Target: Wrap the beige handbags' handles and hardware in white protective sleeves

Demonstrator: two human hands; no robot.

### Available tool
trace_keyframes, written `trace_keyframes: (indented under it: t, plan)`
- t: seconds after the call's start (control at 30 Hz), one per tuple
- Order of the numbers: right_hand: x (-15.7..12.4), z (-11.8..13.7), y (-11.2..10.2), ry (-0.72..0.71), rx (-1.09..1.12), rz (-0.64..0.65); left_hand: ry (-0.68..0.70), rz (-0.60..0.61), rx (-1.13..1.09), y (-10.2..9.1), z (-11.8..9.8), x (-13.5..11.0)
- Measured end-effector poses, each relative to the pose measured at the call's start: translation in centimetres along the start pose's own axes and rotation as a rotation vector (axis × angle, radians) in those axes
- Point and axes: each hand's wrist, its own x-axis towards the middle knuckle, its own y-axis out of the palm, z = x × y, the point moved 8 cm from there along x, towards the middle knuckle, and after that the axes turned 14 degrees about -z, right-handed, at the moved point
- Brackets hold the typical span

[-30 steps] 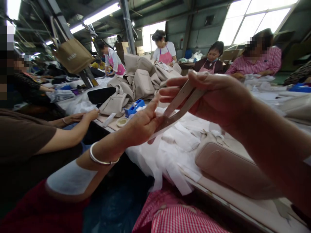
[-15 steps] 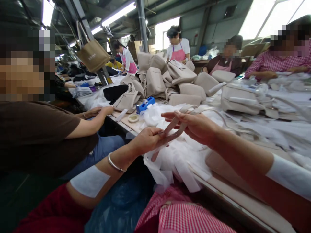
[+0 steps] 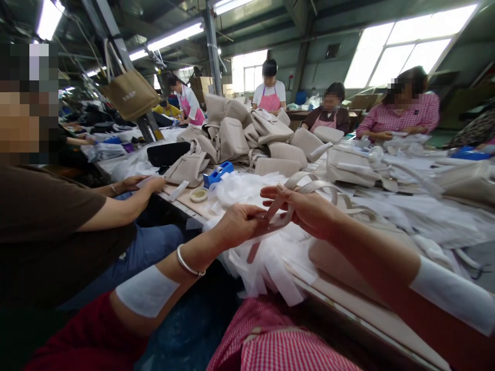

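Observation:
My left hand is closed, its thumb and fingers pinching a beige bag strap. My right hand holds the same strap a little further along, between thumb and fingers. Past the right hand the strap curls in several loops over the table, and a short end hangs below the left hand. Under both hands lies a heap of thin white wrapping strips. A beige bag rests beneath my right forearm, partly covered by it.
Several beige bags are piled across the table. Left of the strips sit a blue tape dispenser and a tape roll. A co-worker sits close at my left. Other people work across the table.
The view has swung right and slightly upward. My right hand remains on the strap, whose loops now stand more openly behind it. My left hand keeps its pinch close by.

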Motion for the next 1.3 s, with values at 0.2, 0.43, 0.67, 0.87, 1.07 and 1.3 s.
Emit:
trace_keyframes:
  t: [0.2,0.43,0.67,0.87,1.07,1.3]
  plan:
    - [-2.1,0.3,2.2,0.076,0.113,0.022,-0.031,-0.014,0.023,-0.3,-1.0,-1.0]
    - [-2.8,-0.8,0.0,-0.205,-0.149,-0.179,-0.112,-0.092,-0.146,-0.6,-0.7,-2.4]
    - [-4.0,-2.0,-0.1,-0.057,0.052,-0.063,-0.191,-0.264,-0.25,-0.1,0.4,-3.3]
    - [-3.8,-3.8,-0.6,-0.03,0.135,-0.221,-0.185,-0.33,-0.318,2.2,0.4,-3.6]
    - [-3.8,-5.0,-1.5,0.035,0.02,-0.224,-0.283,-0.25,-0.506,4.7,2.1,-3.2]
    - [-3.8,-8.0,-4.9,0.149,0.024,-0.267,-0.08,-0.398,-0.302,8.1,3.2,-2.3]
